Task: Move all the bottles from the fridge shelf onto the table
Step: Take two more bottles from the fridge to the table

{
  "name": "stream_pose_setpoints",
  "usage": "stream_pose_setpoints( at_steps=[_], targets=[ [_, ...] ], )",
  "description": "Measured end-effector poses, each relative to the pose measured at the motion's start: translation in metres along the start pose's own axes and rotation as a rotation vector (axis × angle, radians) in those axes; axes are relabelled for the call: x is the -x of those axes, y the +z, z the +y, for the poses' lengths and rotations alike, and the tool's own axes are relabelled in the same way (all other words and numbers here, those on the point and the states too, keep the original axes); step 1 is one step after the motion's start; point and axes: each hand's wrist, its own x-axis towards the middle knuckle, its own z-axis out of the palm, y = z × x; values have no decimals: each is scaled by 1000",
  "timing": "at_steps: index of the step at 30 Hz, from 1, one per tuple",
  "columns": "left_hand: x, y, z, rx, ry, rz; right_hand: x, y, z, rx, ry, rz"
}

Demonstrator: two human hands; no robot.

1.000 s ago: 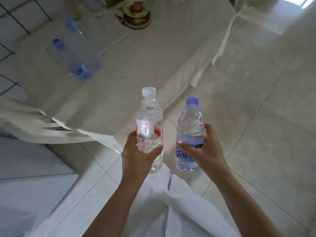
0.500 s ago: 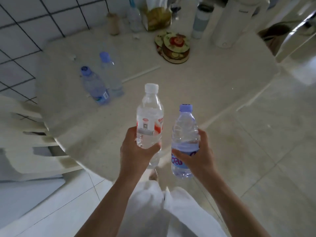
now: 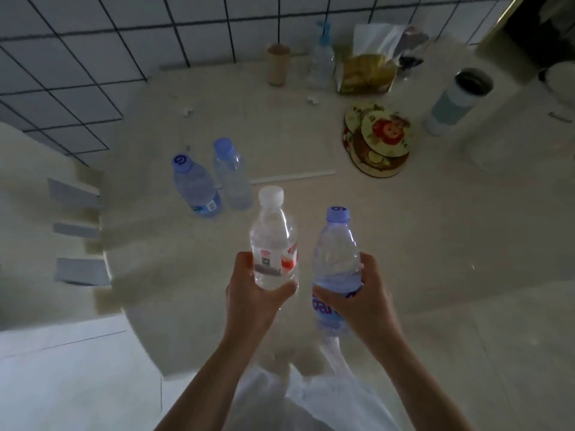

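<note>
Clear plastic, thin-walled and likely crushable, the white-capped bottle (image 3: 273, 241) sat gripped at mid-body in the left hand (image 3: 252, 293), the blue-capped bottle (image 3: 337, 262) likewise in the right hand (image 3: 364, 300), both above the worktop (image 3: 311, 144).

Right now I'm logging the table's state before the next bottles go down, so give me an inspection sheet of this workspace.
Surface: round cream table, bare patch in front of the hands.
Job's things: two clear plastic blue-capped bottles standing side by side on the table; white-capped clear bottle with red label and blue-capped clear bottle with blue label held upright.
Clutter: stacked floral coasters, pale tumbler, yellow snack bag, small beige cup, white straw.
Hands: left hand grips the white-capped bottle; right hand grips the blue-capped one.
Cables: nothing seen.
Surroundings: tiled wall, cream chair.
</note>
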Motion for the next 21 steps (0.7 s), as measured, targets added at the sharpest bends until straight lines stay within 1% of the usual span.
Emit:
stream_pose_setpoints(
  at_steps=[3,7,11,14,17,18,20,21],
  targets=[
    [-23,30,20,-10,-29,104,-49,-19,-7,-6,-48,-115],
    [-63,60,44,-46,-24,170,-108,-35,-21,-17,-150,-210],
    [-102,80,56,-18,-36,250,-162,-40,-39,-18,-177,-327],
    [-127,88,60,-7,-23,306,-194,-32,-44,-15,-173,-325],
    [-150,93,64,21,-3,355,-219,-19,-52,-55,-194,-383],
    [-155,95,65,36,0,368,-225,-15,-55,-40,-182,-353],
    [-168,99,61,61,-4,392,-239,-4,-52,26,-227,-268],
    [-172,101,59,70,-13,400,-245,2,-48,46,-242,-263]
  ],
)
